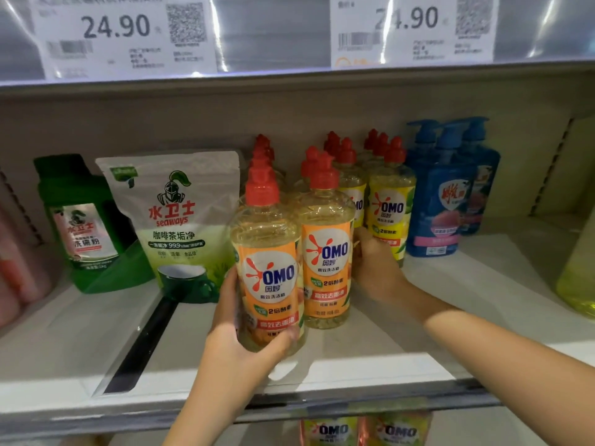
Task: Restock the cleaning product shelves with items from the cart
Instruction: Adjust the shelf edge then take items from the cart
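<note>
Shelf, cleaning products, seen from the head camera.

- Orange-label OMO bottle, red cap: upright at the near centre of the shelf, held by the left hand. Fingers clamped round its lower left side, thumb across the front near the base.
- Second orange-label OMO bottle: stands just right of and slightly behind the held one, touching it.
- Right hand: low between the second bottle and a yellow-label OMO bottle, lying against the latter's lower front. Whether its fingers are clamped or apart cannot be told.
- Further red-capped bottles in rows behind, towards the far wall.
- White Seaways pouch: upright, left of the OMO rows; green tub further left, partly behind it.
- Black divider strip: runs near to far on the shelf in front of the pouch.
- Blue pump bottles: right of the yellow-label row.
- Price tags: on the shelf edge above, reading 24.90.
</note>
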Action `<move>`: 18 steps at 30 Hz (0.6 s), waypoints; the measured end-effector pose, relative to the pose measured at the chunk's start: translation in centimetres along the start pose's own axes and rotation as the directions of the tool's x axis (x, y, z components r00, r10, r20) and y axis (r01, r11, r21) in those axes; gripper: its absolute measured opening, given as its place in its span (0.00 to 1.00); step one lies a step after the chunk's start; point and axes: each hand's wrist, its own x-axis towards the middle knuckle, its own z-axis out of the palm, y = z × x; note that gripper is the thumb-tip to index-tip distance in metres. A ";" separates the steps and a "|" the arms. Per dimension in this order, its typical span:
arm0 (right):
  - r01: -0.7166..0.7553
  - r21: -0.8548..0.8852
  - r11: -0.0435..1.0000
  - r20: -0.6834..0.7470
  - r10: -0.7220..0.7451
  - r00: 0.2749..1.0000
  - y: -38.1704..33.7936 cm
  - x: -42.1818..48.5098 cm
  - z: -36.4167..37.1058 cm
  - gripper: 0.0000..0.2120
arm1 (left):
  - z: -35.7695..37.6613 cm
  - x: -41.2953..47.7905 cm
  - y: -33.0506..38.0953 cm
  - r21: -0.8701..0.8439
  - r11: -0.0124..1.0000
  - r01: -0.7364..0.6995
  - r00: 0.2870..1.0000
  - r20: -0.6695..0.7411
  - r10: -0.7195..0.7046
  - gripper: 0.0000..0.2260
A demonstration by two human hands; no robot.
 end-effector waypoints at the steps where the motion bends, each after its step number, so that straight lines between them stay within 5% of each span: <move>1: -0.022 0.074 0.997 -0.003 0.022 1.000 -0.1 -0.6 -0.7 0.06 | 0.0 0.0 0.2 -0.018 1.000 -0.017 1.000 -0.015 0.017 0.48; 5: -0.189 0.422 0.887 -0.027 0.221 0.975 -1.8 -4.6 -4.2 0.07 | 0.3 -0.8 2.0 0.035 0.984 -0.173 0.975 -0.136 0.176 0.45; 10: -0.008 0.575 0.818 -0.132 0.102 0.986 -4.7 -12.0 -7.6 0.03 | -0.8 -4.3 4.9 0.238 0.916 -0.324 0.906 -0.200 0.373 0.27; 14: 0.069 0.677 0.732 -0.082 -0.018 0.996 -7.8 -17.5 -7.5 0.03 | -2.5 -9.5 5.5 0.189 0.949 -0.253 0.929 -0.227 0.293 0.10; 18: 0.016 0.732 0.681 0.085 -0.115 0.990 -10.4 -21.6 -4.6 0.03 | -5.4 -15.4 4.7 0.241 0.963 -0.120 0.944 -0.274 0.186 0.08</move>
